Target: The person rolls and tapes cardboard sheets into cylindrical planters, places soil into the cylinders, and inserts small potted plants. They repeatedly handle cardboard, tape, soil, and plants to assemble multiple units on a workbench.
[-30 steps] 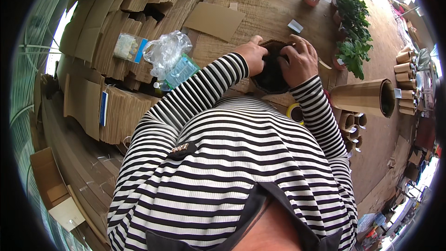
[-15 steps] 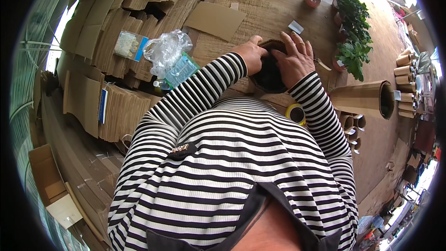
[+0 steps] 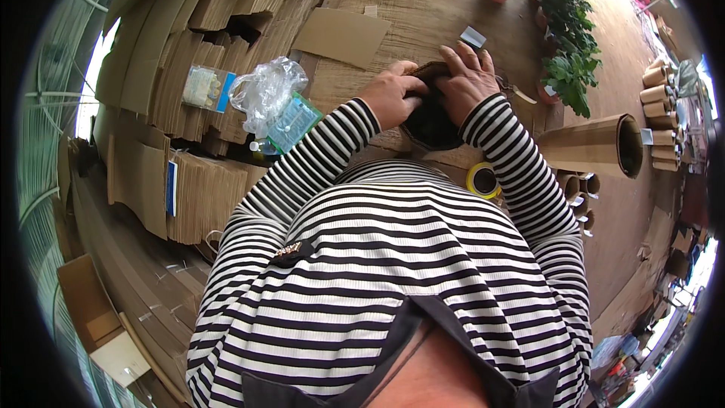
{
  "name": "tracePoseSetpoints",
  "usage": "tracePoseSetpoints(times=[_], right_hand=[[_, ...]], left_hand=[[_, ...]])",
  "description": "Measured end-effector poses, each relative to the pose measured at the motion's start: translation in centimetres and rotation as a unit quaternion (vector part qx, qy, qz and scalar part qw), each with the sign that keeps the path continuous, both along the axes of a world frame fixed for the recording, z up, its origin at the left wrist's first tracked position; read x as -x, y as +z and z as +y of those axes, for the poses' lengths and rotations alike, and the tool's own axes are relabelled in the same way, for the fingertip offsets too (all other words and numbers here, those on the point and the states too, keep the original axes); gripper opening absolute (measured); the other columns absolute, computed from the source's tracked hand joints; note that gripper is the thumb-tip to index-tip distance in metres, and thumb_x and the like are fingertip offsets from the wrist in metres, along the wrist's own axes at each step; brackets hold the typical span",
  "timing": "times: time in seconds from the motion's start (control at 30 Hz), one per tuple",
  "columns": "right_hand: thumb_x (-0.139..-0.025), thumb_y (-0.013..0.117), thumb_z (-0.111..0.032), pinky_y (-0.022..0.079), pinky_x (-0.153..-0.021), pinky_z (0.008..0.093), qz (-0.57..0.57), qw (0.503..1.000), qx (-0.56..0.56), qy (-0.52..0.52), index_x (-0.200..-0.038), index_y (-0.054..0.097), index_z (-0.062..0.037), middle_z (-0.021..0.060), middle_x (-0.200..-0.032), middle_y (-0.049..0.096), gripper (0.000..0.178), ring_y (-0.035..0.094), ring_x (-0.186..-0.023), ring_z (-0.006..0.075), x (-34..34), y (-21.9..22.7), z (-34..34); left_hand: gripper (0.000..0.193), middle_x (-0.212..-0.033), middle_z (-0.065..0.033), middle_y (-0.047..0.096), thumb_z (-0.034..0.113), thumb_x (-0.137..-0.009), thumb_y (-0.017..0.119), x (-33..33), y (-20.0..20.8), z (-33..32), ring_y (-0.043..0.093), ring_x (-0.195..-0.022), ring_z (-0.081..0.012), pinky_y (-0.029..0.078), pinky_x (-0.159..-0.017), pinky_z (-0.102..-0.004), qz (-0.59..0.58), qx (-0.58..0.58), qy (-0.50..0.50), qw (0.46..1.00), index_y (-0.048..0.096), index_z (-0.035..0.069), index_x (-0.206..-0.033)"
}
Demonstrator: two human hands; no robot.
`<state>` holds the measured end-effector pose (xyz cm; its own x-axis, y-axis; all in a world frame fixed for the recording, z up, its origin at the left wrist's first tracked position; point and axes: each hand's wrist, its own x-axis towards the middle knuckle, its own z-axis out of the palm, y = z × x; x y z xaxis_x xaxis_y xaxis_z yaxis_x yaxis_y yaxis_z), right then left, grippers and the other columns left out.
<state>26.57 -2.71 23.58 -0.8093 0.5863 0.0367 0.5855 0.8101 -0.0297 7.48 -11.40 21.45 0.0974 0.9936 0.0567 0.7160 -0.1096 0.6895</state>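
Right in front of my chest stands a brown cardboard tube (image 3: 432,127), its dark open end facing up at me. My left hand (image 3: 391,95) grips the tube's left rim with bent fingers, the fingertips reaching over the edge. On the far right side of the rim, my right hand (image 3: 468,81) is closed round the wall, with its thumb inside the opening and its fingers outside. The lower inside of the tube is too dark to make out. A small white-and-dark card (image 3: 473,37) lies on the wooden tabletop (image 3: 423,7) just beyond my right fingers.
Stacked flat cardboard (image 3: 215,189) fills the left side, with a clear plastic bag (image 3: 273,91) on top. A loose cardboard sheet (image 3: 343,36) lies ahead. Potted plants (image 3: 570,68) line the far right. Another large tube (image 3: 596,145) and a yellow tape roll (image 3: 482,180) are to my right.
The view has shifted slightly. My left fingers have curled further over the tube's rim, and my right hand has moved a little, still on the far right edge.
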Motion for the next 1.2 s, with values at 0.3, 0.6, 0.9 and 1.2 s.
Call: tracePoseSetpoints(times=[0.3, 0.6, 0.9, 1.2], right_hand=[[-0.079, 0.076, -0.014, 0.045, -0.106, 0.0467, 0.352, 0.935, 0.004, -0.028, -0.106, 0.077, -0.0154, 0.0163, -0.137, 0.058, 0.027, 0.054, -0.126, 0.0401, -3.5, 1.0, 1.6], [-0.091, 0.068, -0.005, 0.055, -0.083, 0.0304, 0.399, 0.862, 0.245, -0.192, -0.123, 0.067, -0.0066, 0.0095, -0.11, 0.066, 0.032, 0.067, -0.093, 0.0192, -9.9, -3.7, -3.6], [-0.094, 0.07, -0.009, 0.056, -0.08, 0.0289, 0.441, 0.829, 0.276, -0.205, -0.13, 0.062, -0.0042, 0.0111, -0.111, 0.065, 0.037, 0.068, -0.091, 0.0176, -8.4, -4.3, -7.0], [-0.089, 0.072, -0.006, 0.055, -0.087, 0.0331, 0.427, 0.865, 0.177, -0.197, -0.122, 0.068, -0.0063, 0.0122, -0.12, 0.063, 0.033, 0.067, -0.1, 0.022, -7.7, -4.0, -5.9]], left_hand=[[0.016, -0.128, -0.0096, 0.06, -0.004, -0.091, 0.065, 1.9, 1.4, 1.0, 0.063, -0.113, -0.0188, 0.056, -0.096, -0.0321, -0.202, -0.027, 0.041, 0.978, 0.071, 0.002, -0.104], [0.027, -0.117, -0.0095, 0.069, 0.004, -0.09, 0.069, -0.9, 2.5, 5.8, 0.068, -0.106, -0.0249, 0.056, -0.094, -0.0347, -0.017, -0.106, -0.107, 0.988, 0.072, 0.008, -0.116], [0.02, -0.108, -0.0099, 0.07, 0.017, -0.092, 0.067, -1.1, 2.3, 7.6, 0.067, -0.1, -0.032, 0.055, -0.089, -0.0393, 0.149, -0.043, -0.127, 0.98, 0.072, 0.011, -0.11], [0.027, -0.101, -0.0144, 0.07, 0.017, -0.089, 0.069, 3.0, 0.3, 4.9, 0.068, -0.096, -0.0323, 0.054, -0.088, -0.0392, 0.112, -0.102, -0.002, 0.988, 0.072, 0.008, -0.114]])
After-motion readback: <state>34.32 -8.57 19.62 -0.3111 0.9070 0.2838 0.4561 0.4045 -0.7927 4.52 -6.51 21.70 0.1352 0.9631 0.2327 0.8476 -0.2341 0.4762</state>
